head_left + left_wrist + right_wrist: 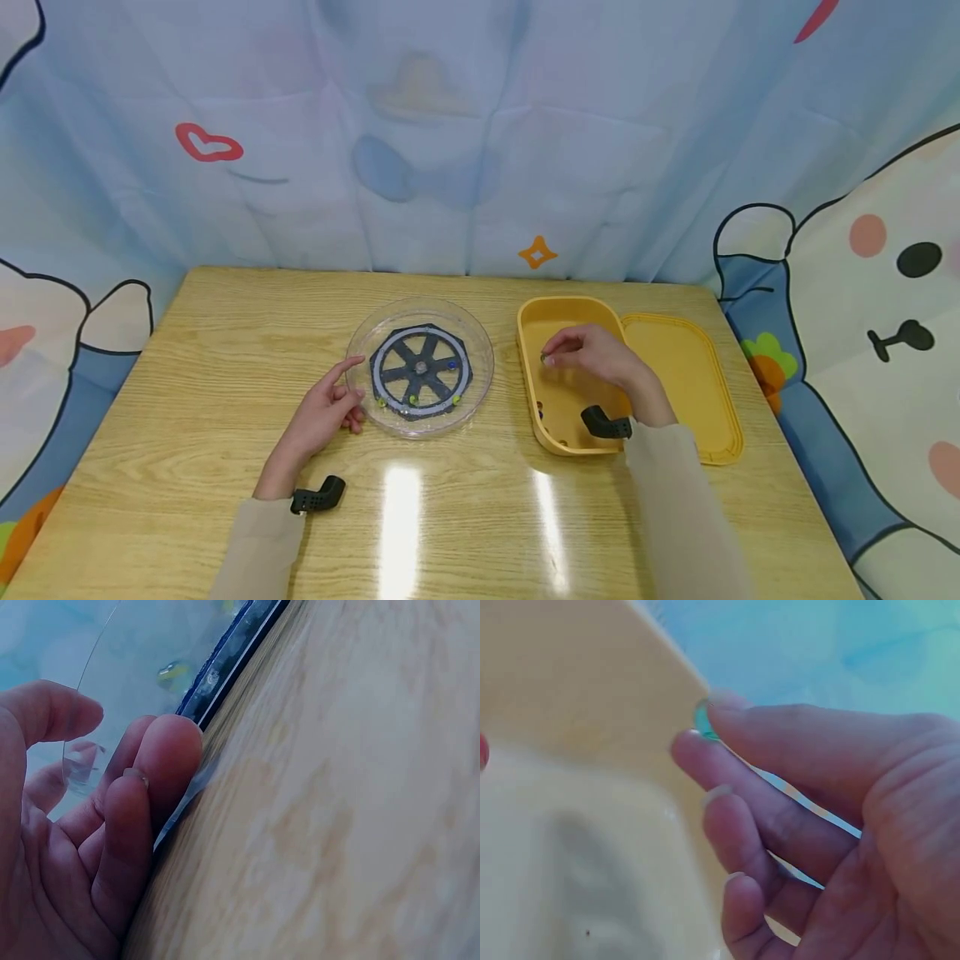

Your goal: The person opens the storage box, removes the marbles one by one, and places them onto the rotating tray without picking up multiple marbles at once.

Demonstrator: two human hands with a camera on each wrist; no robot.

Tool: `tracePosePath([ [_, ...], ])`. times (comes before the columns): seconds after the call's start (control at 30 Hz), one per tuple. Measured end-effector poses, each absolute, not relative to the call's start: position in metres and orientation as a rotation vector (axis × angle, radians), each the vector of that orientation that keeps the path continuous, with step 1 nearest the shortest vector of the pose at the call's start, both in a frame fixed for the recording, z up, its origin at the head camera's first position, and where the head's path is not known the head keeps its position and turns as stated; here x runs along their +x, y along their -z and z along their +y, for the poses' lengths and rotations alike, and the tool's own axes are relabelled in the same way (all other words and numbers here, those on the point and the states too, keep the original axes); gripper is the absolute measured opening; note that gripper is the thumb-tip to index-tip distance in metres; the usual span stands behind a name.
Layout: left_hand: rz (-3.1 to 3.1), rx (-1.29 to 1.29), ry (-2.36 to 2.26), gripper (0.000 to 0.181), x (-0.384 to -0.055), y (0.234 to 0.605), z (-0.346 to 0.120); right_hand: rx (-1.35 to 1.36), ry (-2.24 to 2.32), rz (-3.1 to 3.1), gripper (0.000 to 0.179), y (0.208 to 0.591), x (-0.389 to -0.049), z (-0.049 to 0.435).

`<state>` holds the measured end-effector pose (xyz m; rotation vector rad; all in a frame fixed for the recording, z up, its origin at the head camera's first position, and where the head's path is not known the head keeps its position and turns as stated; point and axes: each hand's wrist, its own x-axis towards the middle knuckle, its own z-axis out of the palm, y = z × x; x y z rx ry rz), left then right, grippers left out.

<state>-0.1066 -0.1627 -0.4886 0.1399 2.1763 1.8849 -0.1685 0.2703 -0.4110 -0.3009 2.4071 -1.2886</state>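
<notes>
While pinching green marble (pixel 703 720) with right hand (pixel 596 354), resting relaxed left hand (pixel 324 414) against clear dish (pixel 483 367); marble-wise, probably handling light, hard, slippery; best gripping around middle.

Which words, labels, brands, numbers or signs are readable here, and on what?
None: no word, brand or number can be read in any view.
Curtain: printed pictures only, such as a red heart outline and an orange star.
Yellow box and yellow lid: no lettering visible.
Clear round dish: no lettering visible.
Black wrist devices: too small to tell whether they carry markings.
</notes>
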Motion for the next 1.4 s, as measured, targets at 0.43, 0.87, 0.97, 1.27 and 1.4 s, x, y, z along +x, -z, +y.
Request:
tracePosePath([
  [0.43, 2.164, 0.133, -1.890, 0.054, -0.107, 0.490, -0.163, -0.437, 1.296, 2.643, 0.014, 0.391, -0.152, 0.227],
  [0.87, 2.170, 0.136, -1.863, 0.053, -0.098, 0.459, -0.157, -0.460, 1.442, 2.610, 0.013, 0.405, -0.141, 0.165],
  [0.97, 2.169, 0.136, -1.863, 0.053, -0.098, 0.459, -0.157, -0.467, 1.461, 2.595, 0.015, 0.408, -0.139, 0.155],
  [1.27, 2.174, 0.140, -1.857, 0.053, -0.098, 0.457, -0.156, -0.497, 1.453, 2.571, 0.012, 0.415, -0.137, 0.138],
  [1.4, 2.173, 0.135, -1.856, 0.053, -0.097, 0.457, -0.157, -0.542, 1.465, 2.556, 0.012, 0.416, -0.137, 0.136],
])
